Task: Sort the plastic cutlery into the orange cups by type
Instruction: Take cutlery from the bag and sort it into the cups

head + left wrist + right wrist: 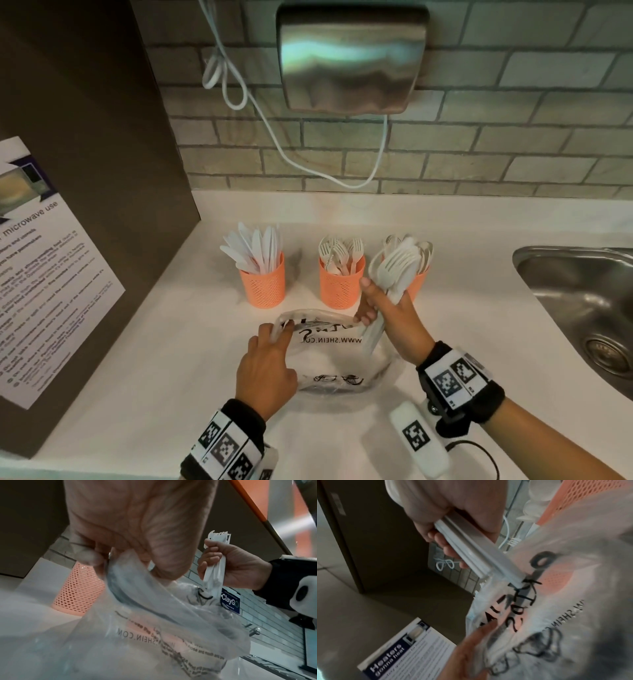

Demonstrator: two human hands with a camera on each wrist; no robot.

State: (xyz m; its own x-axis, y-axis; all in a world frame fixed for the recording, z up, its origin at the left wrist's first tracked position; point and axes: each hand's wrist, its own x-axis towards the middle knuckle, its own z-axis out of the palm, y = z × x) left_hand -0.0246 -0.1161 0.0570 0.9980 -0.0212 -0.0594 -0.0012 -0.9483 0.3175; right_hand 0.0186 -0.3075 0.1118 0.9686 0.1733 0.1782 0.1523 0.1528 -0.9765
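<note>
The right hand [383, 318] is wrapped around a bundle of white plastic forks [394, 270], held above a clear plastic bag [342, 359] on the table [171, 342]. The bag's rim is pinched by the left hand [267, 363]. Three orange cups [339, 284] are lined up behind.

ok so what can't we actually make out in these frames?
- Right orange cup: head view, the fork bundle in the right hand hides most of it; contents unclear.
- Plastic bag: any cutlery left inside unreadable; film cloudy, both wrist views blurred.
- Left hand fingertips: the bag rim covers them.
- Sink: cut off by the head view's right edge.
</note>
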